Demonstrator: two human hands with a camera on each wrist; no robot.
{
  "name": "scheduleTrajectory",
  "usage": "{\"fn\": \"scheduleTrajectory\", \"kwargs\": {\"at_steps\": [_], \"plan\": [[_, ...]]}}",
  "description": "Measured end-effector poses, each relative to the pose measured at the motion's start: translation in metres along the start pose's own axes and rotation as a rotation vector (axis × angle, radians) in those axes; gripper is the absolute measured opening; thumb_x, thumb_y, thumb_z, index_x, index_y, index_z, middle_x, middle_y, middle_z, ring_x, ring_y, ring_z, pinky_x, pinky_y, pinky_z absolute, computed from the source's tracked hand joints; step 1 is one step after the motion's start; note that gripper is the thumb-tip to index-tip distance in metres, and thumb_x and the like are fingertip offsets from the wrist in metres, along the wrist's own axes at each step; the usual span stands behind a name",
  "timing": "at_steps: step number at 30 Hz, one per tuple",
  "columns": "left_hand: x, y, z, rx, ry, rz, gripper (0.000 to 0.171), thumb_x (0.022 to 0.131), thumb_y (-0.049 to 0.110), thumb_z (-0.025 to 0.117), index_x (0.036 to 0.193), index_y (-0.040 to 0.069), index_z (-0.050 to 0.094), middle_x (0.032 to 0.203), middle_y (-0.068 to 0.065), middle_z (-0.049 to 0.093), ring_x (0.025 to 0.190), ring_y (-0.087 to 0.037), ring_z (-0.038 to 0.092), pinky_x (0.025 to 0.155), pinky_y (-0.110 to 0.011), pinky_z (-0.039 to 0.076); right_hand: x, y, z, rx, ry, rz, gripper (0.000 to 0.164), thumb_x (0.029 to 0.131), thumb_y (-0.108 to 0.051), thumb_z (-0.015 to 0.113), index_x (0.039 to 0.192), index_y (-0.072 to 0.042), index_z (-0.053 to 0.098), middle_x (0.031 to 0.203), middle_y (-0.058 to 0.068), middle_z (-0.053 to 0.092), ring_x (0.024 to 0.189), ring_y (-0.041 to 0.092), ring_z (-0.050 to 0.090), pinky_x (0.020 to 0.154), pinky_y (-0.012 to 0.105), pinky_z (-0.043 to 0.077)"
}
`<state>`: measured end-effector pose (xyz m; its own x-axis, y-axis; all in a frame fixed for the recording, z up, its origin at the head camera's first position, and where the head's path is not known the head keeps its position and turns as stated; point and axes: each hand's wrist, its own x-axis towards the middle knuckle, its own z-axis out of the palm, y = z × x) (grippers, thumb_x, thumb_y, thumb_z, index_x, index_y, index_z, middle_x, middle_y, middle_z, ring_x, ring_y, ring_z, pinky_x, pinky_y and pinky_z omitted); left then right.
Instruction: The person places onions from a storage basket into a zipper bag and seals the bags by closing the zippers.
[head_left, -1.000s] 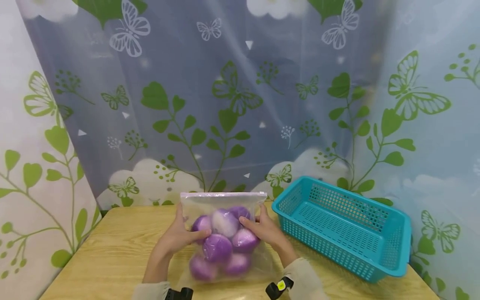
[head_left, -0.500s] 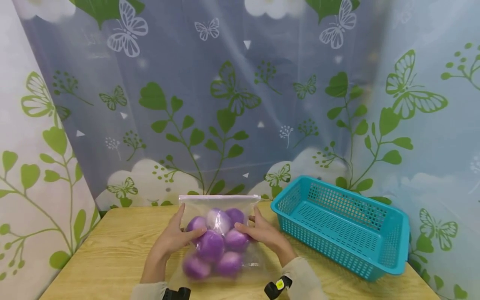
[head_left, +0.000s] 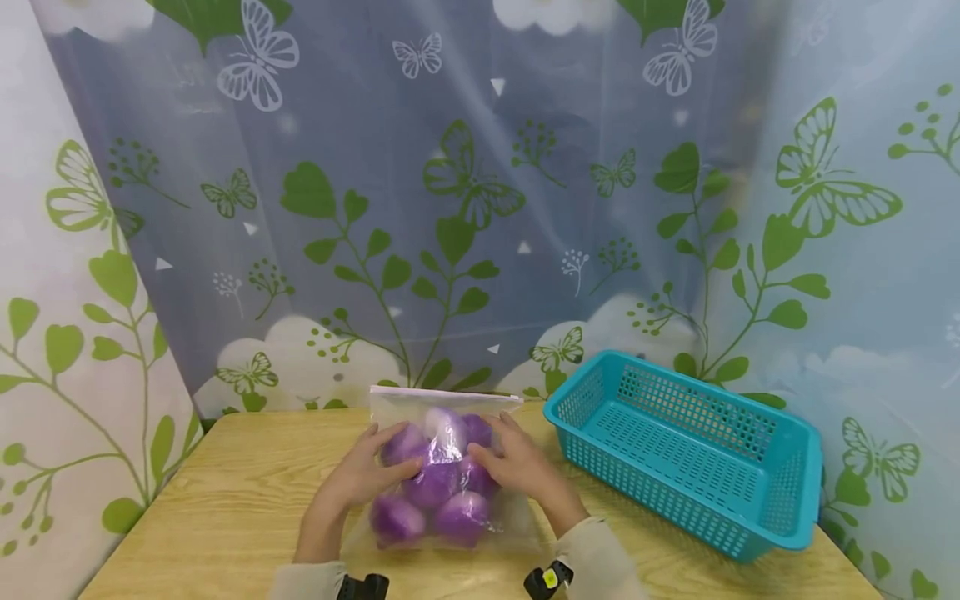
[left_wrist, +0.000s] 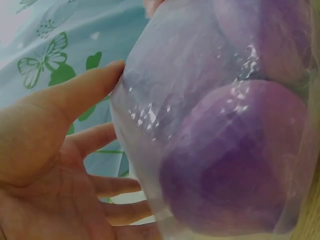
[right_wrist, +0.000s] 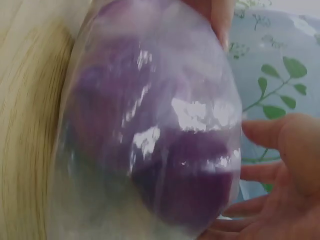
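Observation:
A clear zip bag (head_left: 513,521) stands on the table in front of me, its white zip strip along the top. Several round purple-and-white onion-like things (head_left: 461,515) fill it; their exact kind is blurred by the plastic. My left hand (head_left: 360,475) holds the bag's left side, thumb on the front. In the left wrist view some fingertips (left_wrist: 117,185) pass behind the bag's edge. The right side is held by my right hand (head_left: 528,471), its thumb also on the front. In the right wrist view, the lower fingers (right_wrist: 245,206) are partly hidden by the bag.
A turquoise perforated plastic basket (head_left: 678,492) stands right of the bag, at an angle on the wooden table (head_left: 225,517). Behind the table hangs a patterned curtain (head_left: 360,167) with leaves and butterflies. Dark bands (head_left: 363,586) sit on both wrists.
The bag shifted slightly left, then back right, and its zip strip now slopes down to the right. The purple things settled differently inside. Both hands' fingers shifted on the bag's sides.

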<state>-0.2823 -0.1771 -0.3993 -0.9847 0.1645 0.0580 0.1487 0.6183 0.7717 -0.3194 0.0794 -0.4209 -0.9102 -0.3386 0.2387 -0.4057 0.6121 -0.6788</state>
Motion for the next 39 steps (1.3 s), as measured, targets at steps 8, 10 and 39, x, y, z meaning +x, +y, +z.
{"fn": "scheduleTrajectory", "kwargs": {"at_steps": [8, 10, 39], "plan": [[0.003, -0.003, 0.007, 0.012, -0.041, -0.028, 0.077, 0.098, 0.047, 0.065, 0.159, 0.009, 0.037, 0.165, -0.036, 0.019, 0.149, -0.063, 0.021, 0.118, -0.082, 0.022, 0.000, 0.002, 0.013, -0.046, -0.114, -0.005, 0.076, 0.103, -0.050, 0.055, 0.160, -0.006, 0.033, 0.169, 0.031, 0.014, 0.156, 0.053, 0.015, 0.125, 0.072, 0.027], [0.004, -0.004, 0.007, 0.000, -0.064, -0.046, 0.077, 0.101, 0.049, 0.060, 0.160, 0.009, 0.034, 0.166, -0.035, 0.014, 0.150, -0.063, 0.017, 0.119, -0.082, 0.019, 0.001, 0.004, 0.014, -0.038, -0.107, 0.005, 0.078, 0.102, -0.053, 0.054, 0.161, -0.008, 0.031, 0.170, 0.028, 0.011, 0.157, 0.051, 0.015, 0.125, 0.072, 0.027], [0.007, -0.018, 0.002, -0.069, -0.038, 0.052, 0.071, 0.100, 0.037, 0.065, 0.155, -0.001, 0.040, 0.164, -0.024, 0.032, 0.152, -0.053, 0.026, 0.126, -0.069, 0.025, 0.005, 0.018, 0.004, 0.000, -0.104, -0.072, 0.057, 0.107, -0.031, 0.055, 0.151, 0.004, 0.045, 0.160, 0.033, 0.036, 0.148, 0.053, 0.036, 0.124, 0.067, 0.033]]}}
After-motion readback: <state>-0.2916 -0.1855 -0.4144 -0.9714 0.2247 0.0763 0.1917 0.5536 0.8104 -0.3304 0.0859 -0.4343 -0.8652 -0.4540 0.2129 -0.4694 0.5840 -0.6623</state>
